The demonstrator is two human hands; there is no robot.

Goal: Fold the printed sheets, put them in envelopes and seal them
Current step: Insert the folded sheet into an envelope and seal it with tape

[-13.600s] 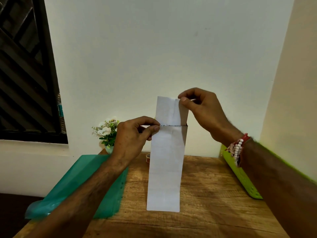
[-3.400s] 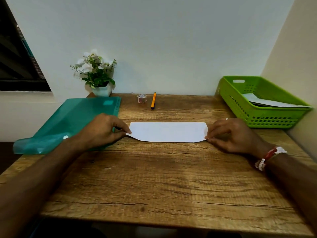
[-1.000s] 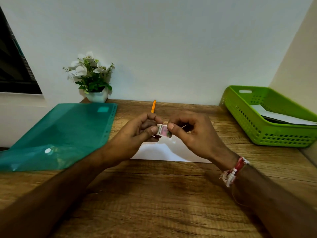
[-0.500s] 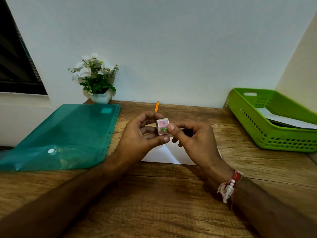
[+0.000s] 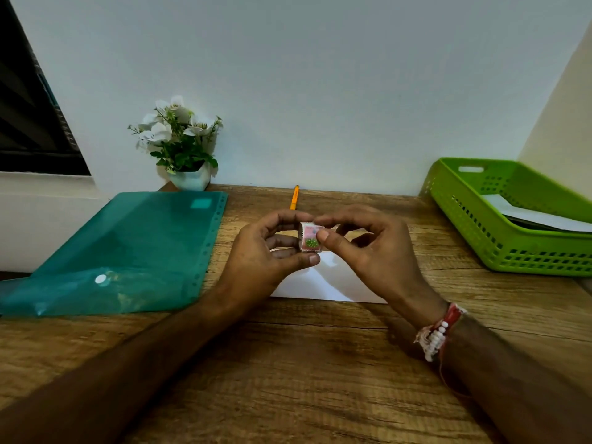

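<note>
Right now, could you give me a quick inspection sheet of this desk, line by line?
Surface: wooden table, bare at the near edge.
Job's things: white envelope lying flat under the hands; small roll of patterned stickers held above it.
Clutter: green folder at the left, orange pen at the back, potted flowers, green basket with papers inside.
Grips: left hand holds the roll; right hand pinches its printed face at the front.
Cables: nothing seen.
Surroundings: plain white wall, dark window at the left.
</note>
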